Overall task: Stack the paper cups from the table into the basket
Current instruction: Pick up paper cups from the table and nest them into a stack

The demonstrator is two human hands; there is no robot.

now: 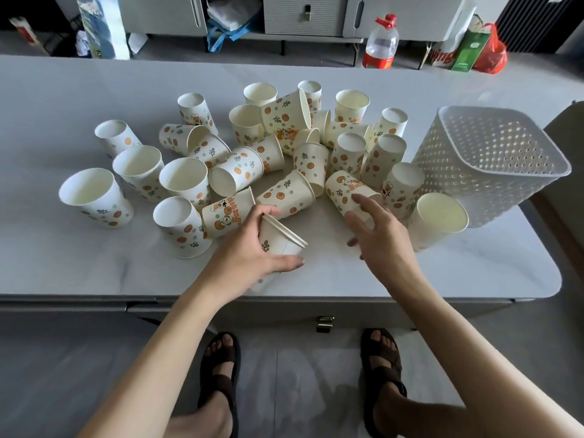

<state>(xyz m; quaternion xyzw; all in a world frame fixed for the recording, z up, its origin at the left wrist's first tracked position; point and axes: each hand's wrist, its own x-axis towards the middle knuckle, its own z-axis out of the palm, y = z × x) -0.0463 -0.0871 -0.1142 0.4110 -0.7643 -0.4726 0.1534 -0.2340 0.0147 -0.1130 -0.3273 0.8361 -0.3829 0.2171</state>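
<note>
Near the table's (94, 267) front edge, our left hand (252, 251) grips a short stack of cups (284, 245); our right hand (377, 230) hovers spread and empty over a tipped cup (339, 189). The basket (442, 165) stands by the right edge, with bare surface in front of it.

Body, as seen from the head camera:

- Arms: the left forearm (177, 327) and right forearm (442, 311) are bare from the frame edge to the wrist.
- Grips: the left grip (252, 251) and right grip (379, 232) are bare, with short nails.
- Footwear: the left sandal (219, 384) and right sandal (384, 374) are dark brown and open-toed. Each has a broad strap behind the toes and a wider band over the instep. The right sandal also has a strap near the ankle. The soles are dark.
- Legs: the lower legs above the sandals are bare.
</note>
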